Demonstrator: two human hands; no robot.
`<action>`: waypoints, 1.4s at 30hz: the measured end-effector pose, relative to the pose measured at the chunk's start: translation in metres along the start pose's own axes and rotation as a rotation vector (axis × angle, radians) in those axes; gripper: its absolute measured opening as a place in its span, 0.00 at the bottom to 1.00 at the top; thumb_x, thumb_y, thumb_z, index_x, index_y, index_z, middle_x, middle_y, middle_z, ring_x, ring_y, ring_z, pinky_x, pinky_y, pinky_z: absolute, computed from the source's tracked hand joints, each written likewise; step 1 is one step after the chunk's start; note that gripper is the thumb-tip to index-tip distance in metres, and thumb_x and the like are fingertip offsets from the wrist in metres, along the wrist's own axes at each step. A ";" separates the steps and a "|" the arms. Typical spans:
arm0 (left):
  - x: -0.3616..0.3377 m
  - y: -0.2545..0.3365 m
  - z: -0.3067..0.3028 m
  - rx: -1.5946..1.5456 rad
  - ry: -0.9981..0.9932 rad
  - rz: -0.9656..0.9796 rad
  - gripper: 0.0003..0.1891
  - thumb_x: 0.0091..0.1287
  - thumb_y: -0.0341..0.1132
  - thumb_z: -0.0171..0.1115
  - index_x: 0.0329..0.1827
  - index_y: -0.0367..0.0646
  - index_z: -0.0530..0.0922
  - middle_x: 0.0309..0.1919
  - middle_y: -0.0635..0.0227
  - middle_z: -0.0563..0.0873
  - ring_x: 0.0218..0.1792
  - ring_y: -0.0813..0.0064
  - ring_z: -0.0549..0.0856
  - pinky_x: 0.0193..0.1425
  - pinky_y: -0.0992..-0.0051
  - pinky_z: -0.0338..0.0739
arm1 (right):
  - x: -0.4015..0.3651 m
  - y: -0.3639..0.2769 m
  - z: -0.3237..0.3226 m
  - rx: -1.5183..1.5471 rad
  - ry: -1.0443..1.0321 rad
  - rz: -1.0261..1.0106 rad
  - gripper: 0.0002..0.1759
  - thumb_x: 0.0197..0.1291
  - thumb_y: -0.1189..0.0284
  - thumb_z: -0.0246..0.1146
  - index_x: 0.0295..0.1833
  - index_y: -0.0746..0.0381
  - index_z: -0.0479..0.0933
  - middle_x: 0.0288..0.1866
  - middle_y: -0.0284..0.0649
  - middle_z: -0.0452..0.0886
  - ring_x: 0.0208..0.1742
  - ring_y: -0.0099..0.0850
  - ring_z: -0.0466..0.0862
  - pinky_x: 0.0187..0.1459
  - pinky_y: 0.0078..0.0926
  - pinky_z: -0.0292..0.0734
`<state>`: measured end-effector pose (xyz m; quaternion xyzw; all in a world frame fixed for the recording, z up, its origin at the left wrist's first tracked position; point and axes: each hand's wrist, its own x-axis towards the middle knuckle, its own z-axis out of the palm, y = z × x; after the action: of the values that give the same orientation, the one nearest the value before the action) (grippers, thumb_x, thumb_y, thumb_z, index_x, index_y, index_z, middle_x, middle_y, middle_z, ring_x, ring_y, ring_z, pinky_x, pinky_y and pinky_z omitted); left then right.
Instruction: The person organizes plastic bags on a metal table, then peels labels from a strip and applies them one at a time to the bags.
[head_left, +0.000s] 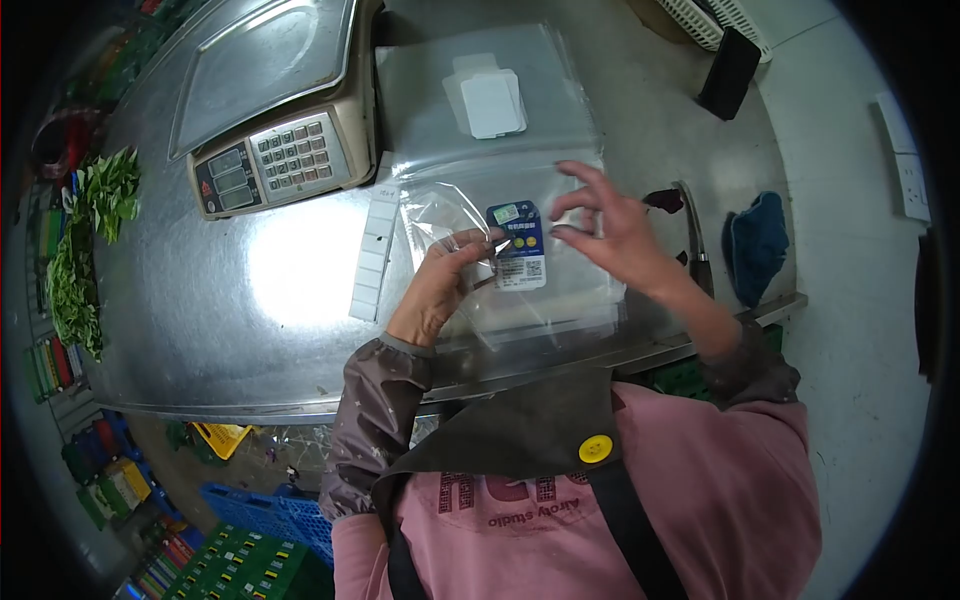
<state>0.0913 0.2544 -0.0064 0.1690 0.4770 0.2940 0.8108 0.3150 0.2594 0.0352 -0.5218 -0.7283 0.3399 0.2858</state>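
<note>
My left hand (447, 277) pinches the edge of a clear plastic bag (432, 215), thumb and fingers closed at the left side of a blue and white label (519, 246). A small green sticker and a square code are printed or stuck on that label. My right hand (622, 240) hovers just right of the label, fingers curved and apart, with nothing between them. Beneath both hands lies a stack of clear plastic bags (580, 285). White cards (493, 106) rest on the bags farther back, and a white sticker strip (373, 255) lies left of my left hand.
A weighing scale (295, 155) stands at the back left of the metal table (200, 320). Leafy greens (75, 285) lie at the left edge. On the right are a knife (698, 245), a blue cloth (757, 248), a black phone-like slab (731, 73) and a white basket (700, 22).
</note>
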 end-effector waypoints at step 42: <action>0.007 0.058 0.028 -0.010 -0.086 0.200 0.20 0.62 0.45 0.58 0.51 0.40 0.74 0.44 0.67 0.76 0.41 0.73 0.76 0.50 0.71 0.72 | 0.027 -0.026 -0.063 0.424 0.627 0.160 0.26 0.53 0.79 0.60 0.57 0.66 0.58 0.39 0.44 0.81 0.25 0.17 0.73 0.24 0.11 0.67</action>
<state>0.1000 0.3034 0.0342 0.2243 0.4212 0.3681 0.7979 0.3409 0.2922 0.0954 -0.5849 -0.4763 0.3280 0.5687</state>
